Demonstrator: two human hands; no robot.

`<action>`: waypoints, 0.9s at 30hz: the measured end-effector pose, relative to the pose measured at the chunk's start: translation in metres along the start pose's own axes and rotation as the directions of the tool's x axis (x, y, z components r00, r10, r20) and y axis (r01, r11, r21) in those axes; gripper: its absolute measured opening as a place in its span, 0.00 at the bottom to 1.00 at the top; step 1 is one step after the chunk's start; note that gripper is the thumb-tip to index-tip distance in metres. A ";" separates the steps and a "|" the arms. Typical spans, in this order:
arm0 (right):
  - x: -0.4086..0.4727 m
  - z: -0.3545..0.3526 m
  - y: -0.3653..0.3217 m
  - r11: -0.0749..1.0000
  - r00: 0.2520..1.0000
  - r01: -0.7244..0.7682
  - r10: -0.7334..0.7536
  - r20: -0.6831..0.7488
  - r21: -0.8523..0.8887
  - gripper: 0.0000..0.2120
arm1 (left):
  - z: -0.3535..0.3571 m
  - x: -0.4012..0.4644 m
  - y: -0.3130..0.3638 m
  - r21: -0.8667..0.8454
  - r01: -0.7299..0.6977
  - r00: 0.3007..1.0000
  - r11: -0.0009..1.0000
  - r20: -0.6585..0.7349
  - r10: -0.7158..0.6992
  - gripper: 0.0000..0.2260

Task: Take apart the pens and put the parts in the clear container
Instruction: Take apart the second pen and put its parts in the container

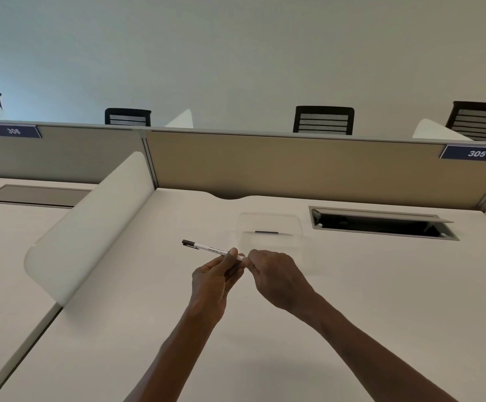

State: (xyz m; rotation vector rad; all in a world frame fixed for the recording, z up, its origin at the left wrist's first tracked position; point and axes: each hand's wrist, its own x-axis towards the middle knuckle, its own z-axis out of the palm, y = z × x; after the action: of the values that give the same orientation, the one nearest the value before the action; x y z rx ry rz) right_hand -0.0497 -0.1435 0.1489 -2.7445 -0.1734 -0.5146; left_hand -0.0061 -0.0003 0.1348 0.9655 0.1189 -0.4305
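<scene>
Above the white desk (352,300), the left hand (211,281) is pinching a white pen (211,248) near its right end, black cap pointing left. The right hand (275,274) is gripping that end, apparently by the fingertips. Beyond them, the clear container (269,224) is holding 1 dark piece.

An office: numbered cubicle partitions (294,166) (305, 306) and mesh chairs (323,120).
</scene>
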 end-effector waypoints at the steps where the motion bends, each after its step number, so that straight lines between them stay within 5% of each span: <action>1: 0.001 0.001 -0.007 0.978 0.994 -0.113 0.112 0.015 0.174 0.16 | 0.000 0.000 0.000 -0.007 -0.004 1.000 1.000 0.011 0.005 0.09; 2: 0.004 0.001 -0.013 0.857 0.958 -0.283 0.270 0.093 0.431 0.18 | -0.001 0.001 0.000 -0.009 -0.014 1.000 1.000 0.022 0.015 0.09; 3: 0.007 0.001 -0.017 0.579 0.872 -0.468 0.423 0.245 0.667 0.19 | -0.002 0.002 -0.001 -0.003 -0.029 0.999 1.000 0.033 0.029 0.09; 5: 0.014 -0.003 -0.021 -0.136 0.627 -0.663 0.436 0.646 0.736 0.19 | -0.003 0.002 -0.001 0.025 -0.059 0.997 0.998 0.054 0.057 0.09; 6: 0.015 -0.005 -0.019 -0.301 0.557 -0.683 0.375 0.741 0.666 0.19 | -0.004 0.002 -0.001 0.035 -0.070 0.996 0.997 0.060 0.068 0.09; 7: 0.015 -0.008 -0.017 -0.331 0.538 -0.700 0.338 0.773 0.632 0.19 | -0.005 0.002 -0.001 0.039 -0.077 0.995 0.996 0.060 0.075 0.09; 9: 0.016 -0.012 -0.015 -0.173 0.575 -0.736 0.349 0.740 0.654 0.19 | -0.006 0.002 -0.001 0.046 -0.080 0.996 0.996 0.047 0.078 0.09; 11: 0.014 -0.015 -0.016 0.279 0.719 -0.682 0.426 0.550 0.676 0.20 | -0.004 0.003 -0.001 0.048 -0.073 0.997 0.996 0.027 0.072 0.10; 13: 0.010 -0.012 -0.012 0.803 0.899 -0.436 0.368 0.237 0.407 0.21 | -0.001 0.003 -0.002 0.026 -0.054 0.999 0.998 -0.005 0.054 0.09; 15: 0.005 -0.007 -0.005 0.985 0.987 -0.154 0.149 0.062 0.080 0.19 | 0.001 0.003 -0.001 0.006 -0.036 0.999 0.999 -0.030 0.036 0.09; 20: -0.002 -0.003 0.008 0.972 0.989 0.143 -0.137 0.048 -0.186 0.11 | 0.001 0.002 0.000 0.016 -0.014 0.999 1.000 -0.036 0.015 0.09; 22: 0.000 -0.002 0.005 0.990 0.997 0.079 -0.079 0.000 -0.119 0.12 | 0.001 0.002 -0.001 -0.001 -0.006 1.000 1.000 -0.028 0.006 0.09; 24: 0.003 0.002 -0.006 0.985 0.994 -0.105 0.108 -0.013 0.139 0.16 | 0.001 0.003 -0.001 -0.001 -0.019 1.000 1.000 -0.014 0.019 0.09; 25: 0.006 0.004 -0.012 0.904 0.968 -0.247 0.244 0.056 0.350 0.17 | 0.000 0.004 -0.001 0.008 -0.031 1.000 0.999 -0.005 0.031 0.10; 27: 0.013 0.002 -0.018 0.454 0.815 -0.551 0.473 0.335 0.700 0.18 | -0.003 0.005 -0.001 0.038 -0.058 0.998 0.998 0.019 0.057 0.11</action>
State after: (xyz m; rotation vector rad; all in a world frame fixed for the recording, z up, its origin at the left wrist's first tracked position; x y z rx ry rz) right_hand -0.0405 -0.1250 0.1581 -1.7920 0.3543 -0.0754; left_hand -0.0022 -0.0002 0.1312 1.0003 0.0663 -0.3895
